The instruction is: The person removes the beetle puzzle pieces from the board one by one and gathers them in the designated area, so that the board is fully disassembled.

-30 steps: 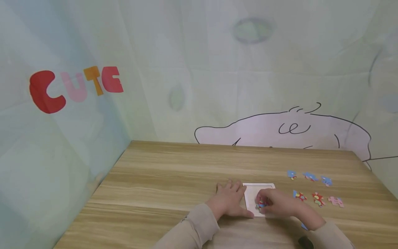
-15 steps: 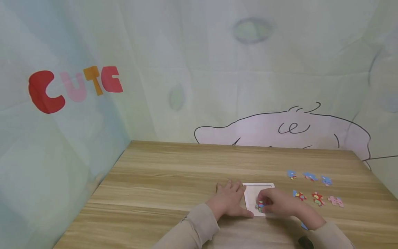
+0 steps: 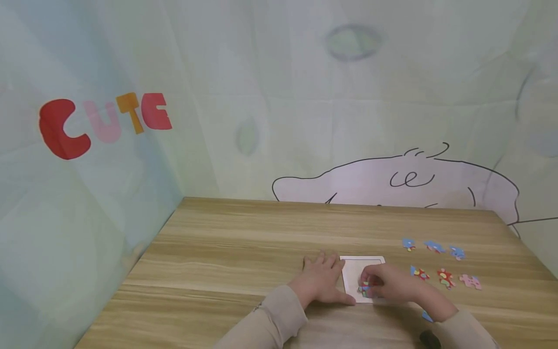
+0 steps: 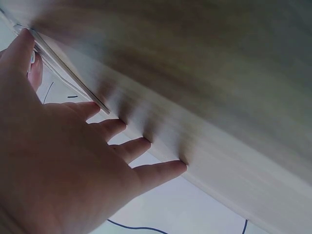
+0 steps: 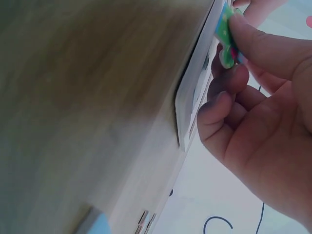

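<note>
A white square puzzle board (image 3: 361, 259) lies on the wooden table. My left hand (image 3: 320, 281) rests beside its left side, fingers spread and straight, with the thumb at the near left corner. In the left wrist view, the fingertips (image 4: 179, 166) touch the tabletop and the index finger lies along the board's edge. My right hand (image 3: 392, 285) is over the board and pinches a colourful jigsaw piece (image 3: 364, 290) between thumb and fingers. Green and blue show on that piece in the right wrist view, where the thumb (image 5: 248, 36) covers part of it.
To the right lie several loose jigsaw pieces: blue ones (image 3: 435, 247) at the back, and red (image 3: 446, 278) and pink (image 3: 471, 281) ones nearer. Another blue piece (image 3: 427, 316) is partly hidden by my right forearm. A printed cloth (image 3: 261, 121) hangs behind the wooden table (image 3: 226, 252).
My right hand stays over the near part of the board, and the pinched jigsaw piece shifts only slightly. The left hand has not moved.
</note>
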Tool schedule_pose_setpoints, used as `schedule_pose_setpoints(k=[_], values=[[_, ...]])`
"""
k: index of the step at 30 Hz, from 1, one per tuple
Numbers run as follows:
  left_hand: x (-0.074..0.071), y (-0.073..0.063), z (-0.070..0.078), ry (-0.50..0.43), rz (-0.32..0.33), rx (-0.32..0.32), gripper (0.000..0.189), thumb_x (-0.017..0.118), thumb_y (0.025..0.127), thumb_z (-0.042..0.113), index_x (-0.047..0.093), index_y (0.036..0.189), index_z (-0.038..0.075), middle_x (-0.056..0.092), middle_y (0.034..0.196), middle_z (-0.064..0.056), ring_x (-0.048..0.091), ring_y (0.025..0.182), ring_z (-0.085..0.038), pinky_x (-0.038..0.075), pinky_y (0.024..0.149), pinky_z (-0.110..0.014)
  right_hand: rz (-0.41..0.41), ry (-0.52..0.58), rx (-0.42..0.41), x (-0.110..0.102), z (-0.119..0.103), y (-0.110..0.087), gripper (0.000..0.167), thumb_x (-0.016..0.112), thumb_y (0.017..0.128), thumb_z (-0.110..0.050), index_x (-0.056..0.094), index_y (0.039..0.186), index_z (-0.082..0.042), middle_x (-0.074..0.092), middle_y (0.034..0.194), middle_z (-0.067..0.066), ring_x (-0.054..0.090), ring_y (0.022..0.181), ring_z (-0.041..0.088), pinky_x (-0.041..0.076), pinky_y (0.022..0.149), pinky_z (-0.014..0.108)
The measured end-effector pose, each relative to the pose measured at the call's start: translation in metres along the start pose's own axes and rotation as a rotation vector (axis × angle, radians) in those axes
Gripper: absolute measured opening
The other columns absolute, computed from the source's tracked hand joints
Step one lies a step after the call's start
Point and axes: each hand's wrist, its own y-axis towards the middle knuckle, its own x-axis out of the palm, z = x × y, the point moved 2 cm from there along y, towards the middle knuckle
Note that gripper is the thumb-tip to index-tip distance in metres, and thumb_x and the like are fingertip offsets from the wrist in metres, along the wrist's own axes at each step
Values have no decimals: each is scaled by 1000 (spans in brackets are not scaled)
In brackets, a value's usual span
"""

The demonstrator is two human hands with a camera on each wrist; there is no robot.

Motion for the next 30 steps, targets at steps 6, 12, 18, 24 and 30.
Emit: schedule_pose_setpoints(k=[6, 12, 18, 24, 30], values=[[0, -1, 0, -7, 6, 2, 95, 56, 77, 77, 36, 150, 20, 30, 156, -1, 27, 142, -35, 27, 105, -67, 18, 12, -31, -1, 1, -2, 7, 64, 89, -9, 60, 92, -13, 54, 75, -13, 46, 68, -2, 41, 63, 21], [0, -1, 0, -13, 9, -2, 95, 56, 77, 77, 35, 150, 20, 29, 156, -1, 27, 143, -34, 27, 105, -67, 60, 16, -78, -7, 4, -9, 6, 64, 90, -11, 60, 92, -14, 50, 72, -16, 44, 66, -4, 40, 59, 21], [1, -1, 0, -16, 3, -2, 95, 55, 77, 77, 34, 151, 21, 28, 157, -1, 26, 143, -34, 26, 105, -66, 53, 33, -23, -18, 6, -24, 4, 63, 92, -13, 61, 95, -14, 50, 74, -13, 43, 67, -2, 40, 58, 21], [2, 1, -1, -1, 0, 2, 95, 55, 77, 77, 33, 151, 21, 28, 157, -2, 26, 143, -34, 27, 105, -66, 98, -30, -104, -27, 13, -45, 6, 63, 92, -10, 60, 96, -13, 51, 77, -16, 43, 68, -5, 40, 55, 20], [3, 2, -1, -9, -8, 1, 95, 55, 77, 77, 32, 151, 21, 27, 158, -1, 25, 144, -33, 26, 106, -67, 84, 45, -142, -33, 26, -68, 9, 59, 94, -6, 58, 98, -13, 51, 67, -11, 48, 55, -4, 42, 47, 20]])
